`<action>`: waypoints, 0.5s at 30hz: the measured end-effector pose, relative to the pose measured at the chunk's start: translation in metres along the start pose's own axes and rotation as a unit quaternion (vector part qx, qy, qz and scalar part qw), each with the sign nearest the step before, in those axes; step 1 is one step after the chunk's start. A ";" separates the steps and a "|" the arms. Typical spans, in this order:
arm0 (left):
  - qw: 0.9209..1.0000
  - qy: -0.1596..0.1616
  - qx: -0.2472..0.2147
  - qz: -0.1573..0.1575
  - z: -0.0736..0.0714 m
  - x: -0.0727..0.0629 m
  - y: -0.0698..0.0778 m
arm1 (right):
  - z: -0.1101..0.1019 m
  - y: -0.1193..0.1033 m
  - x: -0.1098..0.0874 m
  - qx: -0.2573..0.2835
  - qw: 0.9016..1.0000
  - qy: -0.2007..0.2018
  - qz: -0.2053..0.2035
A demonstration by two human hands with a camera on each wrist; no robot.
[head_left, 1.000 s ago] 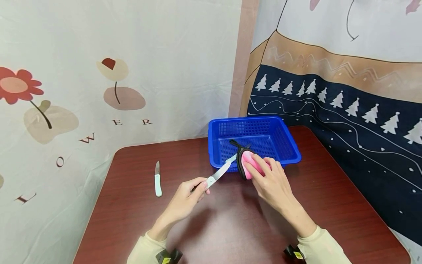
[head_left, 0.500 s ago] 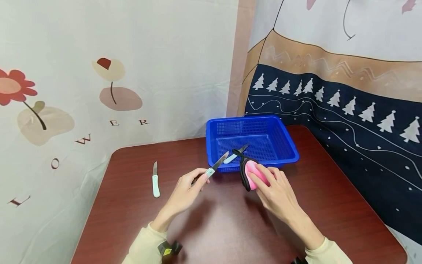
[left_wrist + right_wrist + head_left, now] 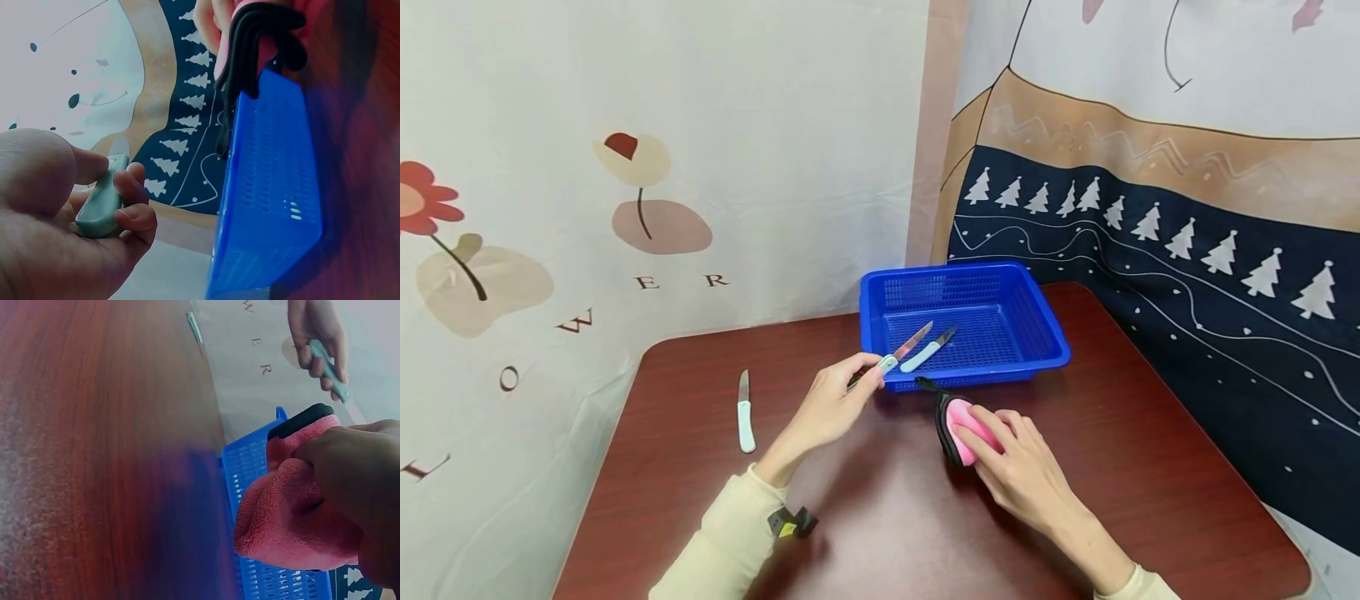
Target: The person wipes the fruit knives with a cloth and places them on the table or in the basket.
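Observation:
My left hand (image 3: 838, 398) grips a knife (image 3: 889, 363) by its pale green handle, and the blade points up over the near left part of the blue basket (image 3: 1060, 354). In the left wrist view the fingers curl round the handle (image 3: 101, 206). Inside the basket lies a second knife (image 3: 922, 357) with a pale handle. My right hand (image 3: 1026, 467) pinches a pink cloth with black trim (image 3: 964, 429), held in front of the basket's near side. The right wrist view shows the cloth (image 3: 294, 519) bunched and fluffy, with the fingers partly hidden.
A third knife (image 3: 745, 417) lies on the brown table (image 3: 685, 500) at the left, its blade toward the back. Behind the table hang a pale printed curtain (image 3: 790, 167) and a dark blue one with white trees (image 3: 1150, 275).
My left hand has moved the knife forward, from before the basket to over it. My right hand has drawn the cloth back toward me, away from the knife and the basket.

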State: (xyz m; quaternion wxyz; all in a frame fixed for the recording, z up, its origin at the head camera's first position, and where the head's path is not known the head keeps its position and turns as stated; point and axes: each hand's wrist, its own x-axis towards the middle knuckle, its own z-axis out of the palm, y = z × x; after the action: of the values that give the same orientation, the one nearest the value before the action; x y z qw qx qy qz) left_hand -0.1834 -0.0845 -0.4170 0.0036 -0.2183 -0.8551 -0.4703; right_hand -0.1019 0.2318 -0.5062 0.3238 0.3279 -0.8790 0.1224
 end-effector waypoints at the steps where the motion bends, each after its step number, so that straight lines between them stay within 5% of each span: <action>1: 1.000 0.001 0.004 0.006 0.000 0.004 0.001 | 0.000 0.000 -0.001 0.000 1.000 -0.004 0.002; 15: 0.998 -0.034 0.052 0.027 0.012 0.066 0.017 | -0.002 0.001 -0.006 -0.002 1.000 -0.018 -0.002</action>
State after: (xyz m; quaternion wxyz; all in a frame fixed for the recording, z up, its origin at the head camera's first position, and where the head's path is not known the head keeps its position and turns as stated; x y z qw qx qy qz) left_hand -0.2343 -0.0427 -0.3959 -0.0011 -0.2568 -0.8719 -0.4169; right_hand -0.0977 0.2366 -0.5084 0.3087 0.3317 -0.8841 0.1142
